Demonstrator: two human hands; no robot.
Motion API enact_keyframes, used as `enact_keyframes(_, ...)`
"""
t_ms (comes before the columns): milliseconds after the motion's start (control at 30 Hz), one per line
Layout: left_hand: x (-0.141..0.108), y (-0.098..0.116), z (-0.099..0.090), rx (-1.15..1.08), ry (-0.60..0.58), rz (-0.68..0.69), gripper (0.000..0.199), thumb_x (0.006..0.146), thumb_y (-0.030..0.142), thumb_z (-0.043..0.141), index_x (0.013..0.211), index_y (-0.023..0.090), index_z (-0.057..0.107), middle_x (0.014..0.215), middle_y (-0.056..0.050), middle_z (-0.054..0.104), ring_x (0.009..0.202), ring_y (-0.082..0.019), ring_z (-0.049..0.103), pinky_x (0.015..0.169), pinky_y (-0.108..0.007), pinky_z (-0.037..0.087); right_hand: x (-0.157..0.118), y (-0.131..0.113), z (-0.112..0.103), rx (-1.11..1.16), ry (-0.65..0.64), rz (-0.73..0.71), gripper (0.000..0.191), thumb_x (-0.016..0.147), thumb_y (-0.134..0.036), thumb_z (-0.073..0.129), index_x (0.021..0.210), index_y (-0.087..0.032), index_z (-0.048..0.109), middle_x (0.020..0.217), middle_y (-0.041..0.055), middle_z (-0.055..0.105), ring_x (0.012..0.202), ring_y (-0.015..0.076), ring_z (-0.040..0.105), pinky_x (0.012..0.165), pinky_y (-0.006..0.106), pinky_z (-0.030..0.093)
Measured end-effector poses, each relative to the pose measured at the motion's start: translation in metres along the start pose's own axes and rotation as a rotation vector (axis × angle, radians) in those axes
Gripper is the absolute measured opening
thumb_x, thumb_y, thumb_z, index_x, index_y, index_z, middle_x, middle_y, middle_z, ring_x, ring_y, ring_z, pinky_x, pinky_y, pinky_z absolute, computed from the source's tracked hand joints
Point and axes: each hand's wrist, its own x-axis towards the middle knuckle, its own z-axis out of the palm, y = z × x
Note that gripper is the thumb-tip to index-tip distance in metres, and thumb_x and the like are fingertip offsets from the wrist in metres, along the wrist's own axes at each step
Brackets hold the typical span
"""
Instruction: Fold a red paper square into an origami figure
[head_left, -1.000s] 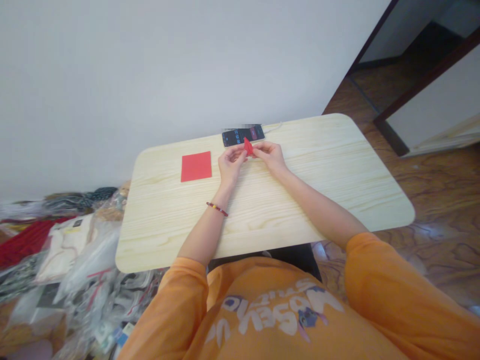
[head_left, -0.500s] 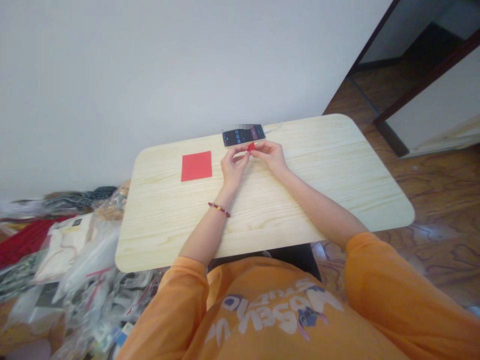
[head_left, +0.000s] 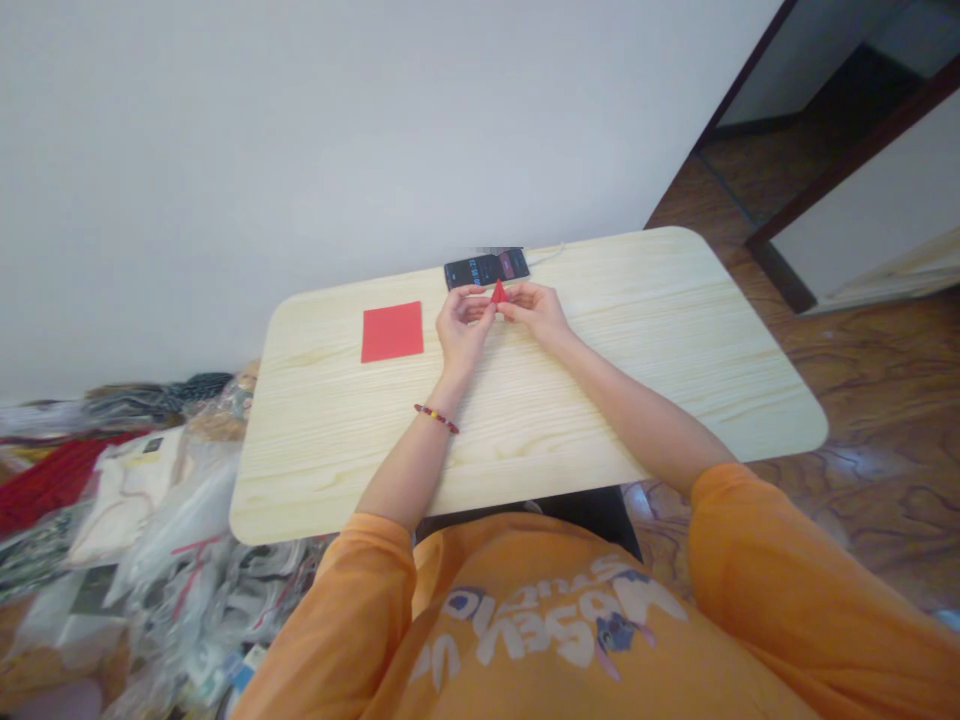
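Okay, left grip (head_left: 465, 330): pinching the folded red paper piece (head_left: 499, 292) at its lower edge, fingertips pressed together, with a beaded bracelet (head_left: 435, 419) circling the wrist.
Right grip (head_left: 536, 310): pinching the same piece from the opposite side, fingers bunched together.
Piece: standing pointed tip up between both grips, over the counter (head_left: 637, 400) near its far edge.
Phone: black smartphone (head_left: 486, 269) lying at the counter's far edge, screen glowing, white cable (head_left: 546, 256) trailing off.
Sheet: flat red square paper sheet (head_left: 391, 331) lying on the counter's left half.
Surroundings: plastic bags (head_left: 180, 520) heaping up on the floor beyond the counter's left end; orange sweatshirt (head_left: 525, 620) leaning in at the near edge.
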Motion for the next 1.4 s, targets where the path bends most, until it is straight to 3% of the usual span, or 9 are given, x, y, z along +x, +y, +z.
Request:
enact_keyframes(100, 0.003, -0.002, -0.001, -0.017, -0.039, -0.021, 0.041, 0.061, 0.034, 0.082, 0.096, 0.021, 0.067, 0.079, -0.002, 0.071, 0.073, -0.014, 0.067, 0.072, -0.026, 0.052, -0.001, -0.002, 0.0, -0.016, -0.026, -0.013, 0.039, 0.051, -0.043, 0.083, 0.07, -0.017, 0.061, 0.067, 0.0003, 0.066, 0.059, 0.011, 0.057, 0.06, 0.026, 0.048)
enact_keyframes(433, 0.009, -0.013, -0.004, -0.114, -0.042, -0.087, 0.032, 0.055, 0.041, 0.084, 0.072, 0.018, 0.07, 0.075, -0.004, 0.072, 0.07, -0.016, 0.066, 0.073, -0.031, 0.053, -0.003, -0.005, -0.001, -0.054, -0.077, 0.052, 0.039, 0.046, -0.041, 0.086, 0.067, -0.015, 0.065, 0.065, 0.0025, 0.068, 0.058, 0.012, 0.059, 0.057, 0.025, 0.048)
enact_keyframes(733, 0.006, -0.005, -0.005, -0.055, -0.023, -0.072, 0.03, 0.065, 0.042, 0.08, 0.062, 0.017, 0.064, 0.064, -0.001, 0.065, 0.063, -0.011, 0.06, 0.069, -0.026, 0.048, -0.004, -0.005, -0.001, -0.069, -0.17, 0.075, 0.034, 0.051, -0.038, 0.084, 0.067, -0.015, 0.064, 0.063, 0.0019, 0.067, 0.053, 0.0093, 0.054, 0.054, 0.024, 0.046)
enact_keyframes(1033, 0.008, -0.009, -0.007, -0.098, -0.021, -0.085, 0.028, 0.06, 0.039, 0.083, 0.069, 0.017, 0.067, 0.071, -0.002, 0.068, 0.067, -0.014, 0.063, 0.07, -0.028, 0.05, -0.001, -0.004, -0.004, -0.073, -0.211, 0.095, 0.023, 0.054, -0.029, 0.08, 0.066, -0.015, 0.066, 0.064, 0.0023, 0.069, 0.053, 0.0088, 0.056, 0.053, 0.022, 0.046)
enact_keyframes(1233, 0.01, -0.012, -0.006, -0.081, -0.012, -0.101, 0.032, 0.069, 0.051, 0.073, 0.073, 0.019, 0.071, 0.077, -0.004, 0.072, 0.07, -0.014, 0.064, 0.066, -0.026, 0.052, 0.0, -0.002, -0.004, -0.089, -0.04, 0.078, 0.024, 0.051, -0.028, 0.081, 0.06, -0.017, 0.062, 0.055, 0.0001, 0.064, 0.05, 0.0101, 0.055, 0.053, 0.024, 0.047)
enact_keyframes(1400, 0.005, -0.009, -0.001, -0.032, -0.043, -0.078, 0.032, 0.064, 0.04, 0.08, 0.089, 0.02, 0.073, 0.081, -0.003, 0.071, 0.067, -0.012, 0.062, 0.065, -0.025, 0.051, 0.0, 0.001, -0.005, -0.144, 0.16, -0.033, 0.02, 0.058, -0.029, 0.078, 0.062, -0.017, 0.062, 0.062, 0.0013, 0.065, 0.058, 0.0131, 0.058, 0.056, 0.026, 0.048)
